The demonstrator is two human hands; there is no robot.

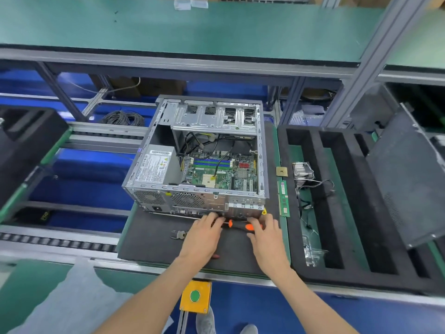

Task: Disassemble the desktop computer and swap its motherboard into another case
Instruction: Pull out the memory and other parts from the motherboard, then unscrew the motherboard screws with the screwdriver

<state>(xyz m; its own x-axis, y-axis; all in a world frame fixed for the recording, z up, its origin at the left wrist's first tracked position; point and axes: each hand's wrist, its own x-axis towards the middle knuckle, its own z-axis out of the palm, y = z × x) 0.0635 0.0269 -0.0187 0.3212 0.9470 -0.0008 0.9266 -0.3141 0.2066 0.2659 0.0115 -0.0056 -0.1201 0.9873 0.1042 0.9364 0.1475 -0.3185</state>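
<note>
Head view looks down on my two hands at the rear panel of the desktop computer point(192, 162), which lies on its side, lid off, on a dark foam mat point(149, 235) on the table. My right hand point(265, 233) curls round the orange-and-black handle of a screwdriver point(237, 225); my left hand point(204, 231) rests its fingers on the shaft end, seemingly steadying the tip against the case edge, though how tightly those fingers close I cannot tell.

Inside, the motherboard point(221, 172) is still seated on the case floor, its memory slots and processor socket bare, with black cables draped across it. Already out and lying to the right are a memory stick point(283, 198), a processor chip point(281, 171) and a cooler point(302, 173) in the foam tray point(337, 189).

My worry is the tip slipping off a small screw head: a skid would strip it or jab the rear ports. A loosened screw could also drop into the case. Lifting the board before those cables are unplugged would strain the connectors. Small cutters point(178, 235) lie near my left wrist, easy to knock.
</note>
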